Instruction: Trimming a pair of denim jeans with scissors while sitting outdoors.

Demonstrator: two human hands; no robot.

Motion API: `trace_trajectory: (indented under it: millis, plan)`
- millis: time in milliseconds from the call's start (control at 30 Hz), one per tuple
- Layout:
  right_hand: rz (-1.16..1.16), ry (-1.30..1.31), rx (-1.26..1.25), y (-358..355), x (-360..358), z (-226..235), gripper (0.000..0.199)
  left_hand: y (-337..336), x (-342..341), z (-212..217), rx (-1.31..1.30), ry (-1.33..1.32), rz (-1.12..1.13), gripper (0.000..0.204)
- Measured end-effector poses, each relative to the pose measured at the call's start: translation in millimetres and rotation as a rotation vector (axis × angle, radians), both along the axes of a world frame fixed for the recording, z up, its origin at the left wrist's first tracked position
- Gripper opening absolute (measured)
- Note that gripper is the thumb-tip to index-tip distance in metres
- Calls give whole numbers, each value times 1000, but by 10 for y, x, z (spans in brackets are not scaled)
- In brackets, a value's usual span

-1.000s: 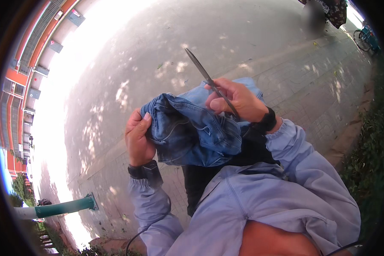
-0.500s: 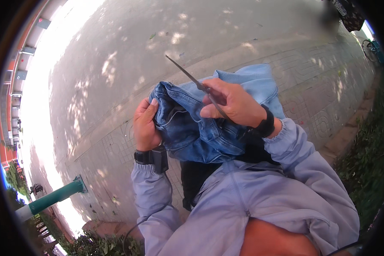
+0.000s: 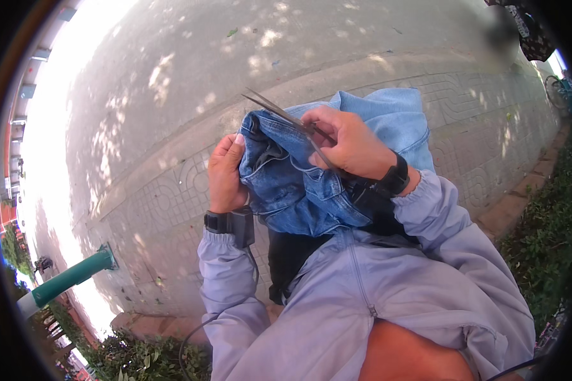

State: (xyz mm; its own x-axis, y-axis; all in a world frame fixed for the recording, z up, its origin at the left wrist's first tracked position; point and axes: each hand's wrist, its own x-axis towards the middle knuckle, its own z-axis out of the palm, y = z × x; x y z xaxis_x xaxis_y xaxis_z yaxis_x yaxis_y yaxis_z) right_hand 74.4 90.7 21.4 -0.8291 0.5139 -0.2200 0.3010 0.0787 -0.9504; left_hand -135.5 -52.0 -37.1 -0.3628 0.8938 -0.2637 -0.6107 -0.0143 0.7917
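A pair of dark blue jeans lies bunched over my lap. My left hand is closed on the left edge of this denim, thumb on top. In my right hand is a pair of metal scissors, the blades pointing up and to the left, slightly parted. They lie across the upper edge of the dark jeans; whether they touch the cloth I cannot tell. Light blue denim spreads beyond my right hand. Part of the scissor handles is hidden by my fingers.
Patterned paving surrounds my lap, with a low brick kerb and shrubs on the right. A green and white post stands at the lower left. Another person's dark patterned clothing shows at the upper right, near a bicycle.
The scissor blades have parted a little and come lower, over the jeans' upper edge. The denim and both hands have shifted slightly right in the view.
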Motion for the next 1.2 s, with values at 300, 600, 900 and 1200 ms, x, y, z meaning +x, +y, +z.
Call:
trace_trajectory:
  millis: [300, 600, 900, 1200]
  plan:
    - [-278, 283, -319, 344, 134, 188, 56, -81, -8, 85, -62, 99, 37, 16]
    - [-234, 283, -286, 235, -103, 50, 52, -337, 342, 415, -1, 890, 449, 18]
    - [-130, 300, -298, 271, -185, -91, 53, -356, 563, 295, -191, 1104, 15, 20]
    - [-137, 295, -318, 440, -269, -37, 55, -240, 631, 345, -277, 1138, 73, 35]
